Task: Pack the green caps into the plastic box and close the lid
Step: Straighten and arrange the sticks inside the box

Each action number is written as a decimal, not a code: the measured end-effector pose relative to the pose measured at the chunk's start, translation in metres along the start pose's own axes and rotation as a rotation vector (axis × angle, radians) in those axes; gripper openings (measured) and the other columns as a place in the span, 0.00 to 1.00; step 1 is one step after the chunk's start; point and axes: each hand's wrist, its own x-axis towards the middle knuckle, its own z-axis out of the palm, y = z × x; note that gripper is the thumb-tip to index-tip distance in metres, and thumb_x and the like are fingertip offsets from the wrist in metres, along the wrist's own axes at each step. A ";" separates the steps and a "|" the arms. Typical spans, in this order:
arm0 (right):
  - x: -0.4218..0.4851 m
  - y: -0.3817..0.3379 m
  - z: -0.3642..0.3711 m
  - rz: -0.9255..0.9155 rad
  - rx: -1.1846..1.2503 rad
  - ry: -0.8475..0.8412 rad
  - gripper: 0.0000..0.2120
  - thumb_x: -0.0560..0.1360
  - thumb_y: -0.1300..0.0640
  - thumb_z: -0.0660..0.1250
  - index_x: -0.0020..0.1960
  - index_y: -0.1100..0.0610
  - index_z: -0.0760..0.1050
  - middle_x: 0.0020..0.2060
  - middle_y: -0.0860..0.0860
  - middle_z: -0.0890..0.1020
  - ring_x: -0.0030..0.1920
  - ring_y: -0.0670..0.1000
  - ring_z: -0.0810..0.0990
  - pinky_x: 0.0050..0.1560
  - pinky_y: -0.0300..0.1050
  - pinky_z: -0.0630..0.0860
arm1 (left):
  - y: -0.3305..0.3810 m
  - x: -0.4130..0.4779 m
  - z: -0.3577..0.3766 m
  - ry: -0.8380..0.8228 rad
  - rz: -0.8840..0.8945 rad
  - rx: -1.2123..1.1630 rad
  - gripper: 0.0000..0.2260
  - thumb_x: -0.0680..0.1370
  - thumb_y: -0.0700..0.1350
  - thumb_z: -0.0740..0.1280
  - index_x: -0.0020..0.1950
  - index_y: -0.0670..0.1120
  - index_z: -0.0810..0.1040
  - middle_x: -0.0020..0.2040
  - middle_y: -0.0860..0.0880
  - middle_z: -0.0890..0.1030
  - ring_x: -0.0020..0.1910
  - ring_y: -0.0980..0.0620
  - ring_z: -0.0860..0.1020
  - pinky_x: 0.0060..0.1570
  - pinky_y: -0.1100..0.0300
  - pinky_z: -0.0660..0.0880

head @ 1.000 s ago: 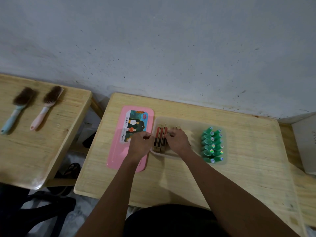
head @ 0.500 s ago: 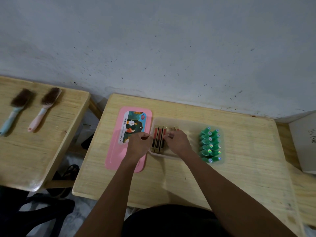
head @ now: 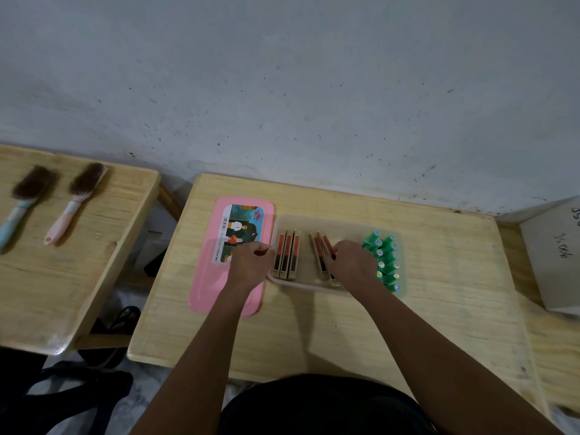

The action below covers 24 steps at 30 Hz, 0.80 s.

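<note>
Wooden worktop (head: 345, 324) carries everything in play, with the pink lid (head: 213, 277) lying flat on its left part, off the box and touching its left wall. Just right of it sits the translucent plastic box (head: 326, 221), open. Inside, the green caps (head: 383, 262) are already packed in a tight cluster at the right end, so the packing looks largely done. The remaining room holds red-and-gold sticks (head: 287, 257) in two groups. The left hand (head: 251, 265) rests over the lid's edge at the box wall, fingers curled; whether it grips anything I cannot tell. The right hand (head: 353, 265) closes on the right-hand group of sticks. Left to do, as I judge it: settle the sticks, then fit the lid.
</note>
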 end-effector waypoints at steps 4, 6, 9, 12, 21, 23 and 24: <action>-0.002 -0.002 -0.001 -0.004 0.222 0.018 0.09 0.73 0.50 0.68 0.46 0.54 0.82 0.40 0.51 0.83 0.41 0.52 0.81 0.40 0.45 0.78 | -0.002 0.001 0.001 0.013 0.001 -0.009 0.08 0.77 0.41 0.67 0.53 0.40 0.82 0.42 0.49 0.81 0.41 0.56 0.77 0.37 0.71 0.69; -0.004 -0.009 0.002 -0.026 0.332 0.000 0.09 0.72 0.50 0.69 0.43 0.55 0.83 0.38 0.51 0.84 0.40 0.52 0.82 0.42 0.46 0.79 | -0.003 0.002 0.001 0.015 -0.001 -0.010 0.08 0.77 0.41 0.67 0.53 0.40 0.82 0.42 0.48 0.81 0.40 0.57 0.77 0.37 0.71 0.69; -0.007 -0.020 0.010 -0.021 0.402 -0.041 0.08 0.71 0.51 0.70 0.36 0.54 0.81 0.32 0.51 0.83 0.35 0.51 0.81 0.38 0.44 0.77 | -0.003 0.002 0.001 0.018 0.000 -0.013 0.08 0.77 0.41 0.67 0.53 0.39 0.82 0.42 0.48 0.81 0.39 0.59 0.76 0.37 0.72 0.69; -0.007 -0.029 0.018 -0.024 0.298 -0.058 0.07 0.72 0.51 0.70 0.42 0.55 0.81 0.37 0.51 0.83 0.39 0.52 0.81 0.39 0.43 0.76 | -0.002 0.001 0.001 0.014 0.004 -0.002 0.08 0.77 0.41 0.67 0.53 0.40 0.82 0.43 0.49 0.81 0.40 0.60 0.76 0.37 0.72 0.68; -0.005 -0.031 0.022 -0.071 0.194 -0.003 0.10 0.76 0.50 0.63 0.53 0.45 0.81 0.50 0.46 0.84 0.49 0.51 0.82 0.47 0.44 0.77 | -0.001 0.001 0.000 0.008 0.007 -0.002 0.07 0.77 0.41 0.67 0.52 0.40 0.82 0.39 0.51 0.80 0.38 0.60 0.76 0.38 0.69 0.70; -0.004 -0.023 0.019 -0.047 0.141 0.100 0.10 0.77 0.49 0.62 0.52 0.45 0.81 0.47 0.46 0.84 0.46 0.51 0.82 0.41 0.43 0.74 | 0.000 0.000 0.000 0.010 0.009 -0.011 0.07 0.77 0.41 0.67 0.51 0.40 0.82 0.39 0.51 0.80 0.38 0.61 0.76 0.39 0.67 0.73; -0.004 -0.019 0.018 -0.042 0.103 0.140 0.09 0.76 0.48 0.62 0.52 0.45 0.80 0.45 0.46 0.84 0.45 0.52 0.82 0.39 0.42 0.72 | 0.000 0.000 0.000 0.011 0.012 -0.010 0.07 0.78 0.41 0.66 0.51 0.40 0.82 0.40 0.51 0.80 0.37 0.61 0.76 0.40 0.67 0.74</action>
